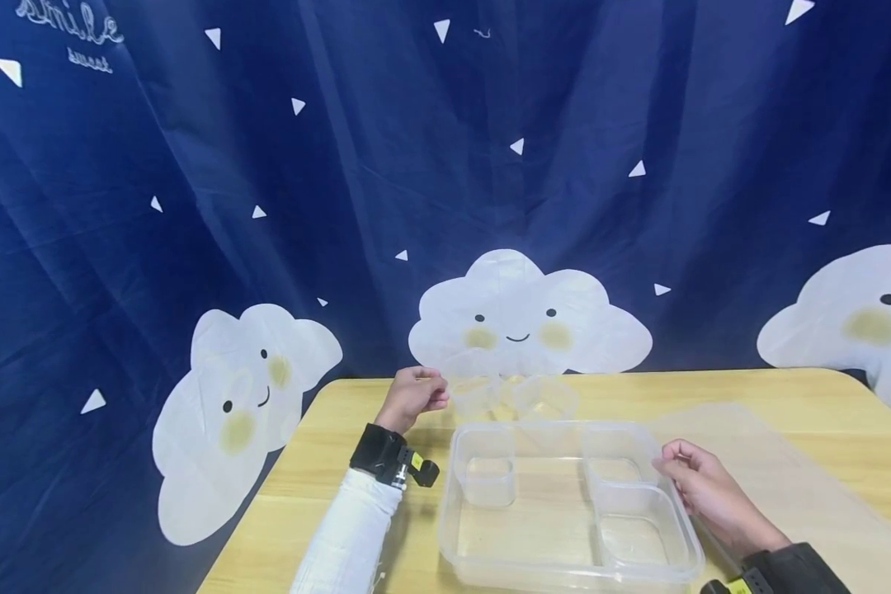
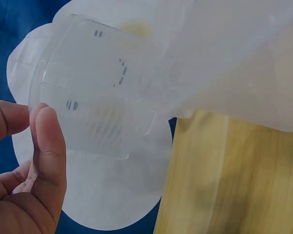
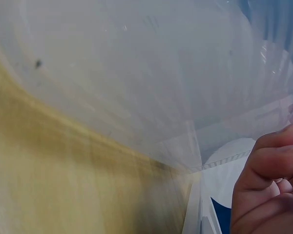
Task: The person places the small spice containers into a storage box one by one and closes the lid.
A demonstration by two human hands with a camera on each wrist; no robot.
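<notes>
My left hand point(image 1: 413, 398) pinches the rim of a small clear plastic container point(image 2: 95, 87) between thumb and forefinger, over the table's far side. Another small clear container point(image 1: 545, 400) stands right beside it, behind a large clear plastic box point(image 1: 572, 573). Inside the box are three small containers: one at the back left point(image 1: 488, 487), one at the back right point(image 1: 618, 468) and one at the front right point(image 1: 634, 536). My right hand point(image 1: 716, 493) grips the box's right rim, thumb and forefinger at the edge. In the right wrist view, the box's translucent side point(image 3: 127, 83) rises beside the curled fingers point(image 3: 278, 161).
A flat translucent sheet-like lid point(image 1: 794, 470) lies on the wooden table point(image 1: 282, 503) to the right, partly behind my right hand. A dark blue curtain point(image 1: 371, 165) with white clouds hangs just behind the table's far edge.
</notes>
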